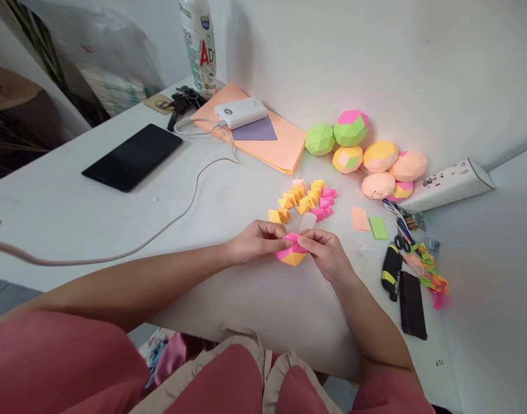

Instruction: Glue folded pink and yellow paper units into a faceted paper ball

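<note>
Between my two hands is a small faceted folded-paper piece (292, 257), pink on top and orange-yellow below, held just above the white table. My left hand (258, 241) pinches its left side with thumb and fingers. On its right side, the thumb and fingers of my right hand (326, 250) grip the pink part. Just beyond my fingers lie rows of small folded paper units, orange-yellow ones (306, 201) and pink ones (326, 202). A pale flat strip (307, 222) rests behind the held piece, partly hidden by my right fingers.
Several finished paper balls (380, 156) sit by the wall. To the right are sticky-note pads (378, 227), scissors (402, 244), a black-yellow cutter (391, 267) and a black case (412, 305). Leftward lie a tablet (133, 157), a white power bank (241, 112) with cable, and a spray can (199, 46).
</note>
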The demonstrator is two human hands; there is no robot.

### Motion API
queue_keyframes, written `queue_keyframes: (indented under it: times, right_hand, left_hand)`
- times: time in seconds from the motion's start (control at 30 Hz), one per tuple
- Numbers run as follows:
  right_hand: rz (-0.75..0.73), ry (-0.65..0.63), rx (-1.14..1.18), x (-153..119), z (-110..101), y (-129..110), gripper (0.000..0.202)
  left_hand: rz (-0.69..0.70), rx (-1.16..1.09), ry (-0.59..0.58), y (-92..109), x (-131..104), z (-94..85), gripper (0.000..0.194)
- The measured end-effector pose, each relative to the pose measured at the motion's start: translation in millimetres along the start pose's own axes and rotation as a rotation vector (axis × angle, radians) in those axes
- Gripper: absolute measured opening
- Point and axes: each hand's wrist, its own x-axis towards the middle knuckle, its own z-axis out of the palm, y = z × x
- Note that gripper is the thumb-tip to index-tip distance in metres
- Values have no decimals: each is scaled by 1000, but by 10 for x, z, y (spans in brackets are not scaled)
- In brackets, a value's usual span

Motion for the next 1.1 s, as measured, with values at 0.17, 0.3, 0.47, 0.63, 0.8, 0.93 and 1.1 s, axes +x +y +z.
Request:
queue_keyframes:
  times: [0.17, 0.3, 0.47, 0.63, 0.8, 0.93, 1.1]
  right_hand:
    - [-50, 13, -96, -29, 40, -20, 17]
    - [-68, -21, -188, -64, 63, -35, 19]
    - [-124, -8, -252, -64, 59, -11, 19]
    - [-180, 9, -245, -45, 55, 33, 18]
    - [-126, -29, -219, -45, 51, 7, 19]
    - [-20, -157, -80, -28, 9, -37, 30]
    - [-53, -133, -61, -17, -74, -72, 26]
  left_hand:
    - [-33, 34, -25, 22, -7, 8, 17]
    - [-40, 28, -30, 6, -12, -4, 18]
    - [-41, 68, -13, -21, -18, -24, 18]
    - [-42, 70, -11, -12, -17, -8, 22]
    - [-65, 6, 79, -12, -14, 17, 21]
    - [-67, -89, 100, -17, -4, 34, 22]
    - [-112, -204, 58, -34, 8, 29, 22]
